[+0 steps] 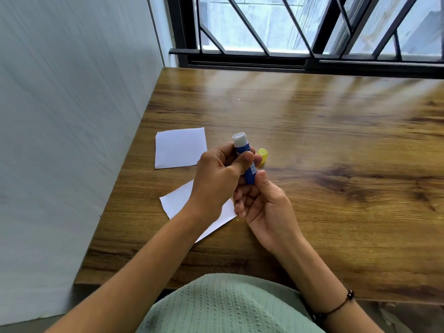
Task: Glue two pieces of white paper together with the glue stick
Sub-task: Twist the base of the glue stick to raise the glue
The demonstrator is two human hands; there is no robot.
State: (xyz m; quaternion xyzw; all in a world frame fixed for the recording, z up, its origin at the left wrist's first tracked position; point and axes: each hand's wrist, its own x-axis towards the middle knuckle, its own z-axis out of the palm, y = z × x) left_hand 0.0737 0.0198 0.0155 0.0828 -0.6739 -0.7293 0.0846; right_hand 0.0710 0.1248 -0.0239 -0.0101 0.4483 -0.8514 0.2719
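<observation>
From my remote seat, the wall closed off the left side, running right along the tabletop's left edge. Just inside that edge lay the far white paper, flat and square-on, and nearer me the near white paper, turned at an angle and partly hidden under the left forearm. The left hand was curled round the blue glue stick, thumb pressed across the barrel, with the uncapped white tip pointing up and away, above the gap between the two sheets. The right hand pinched the stick's lower end from below, its fingers folded under it. Just right of the stick, the yellow cap stood on the wood, apart from both hands. Rightward, bare wood ran on to the frame's edge; the barred window bounded the far side.
</observation>
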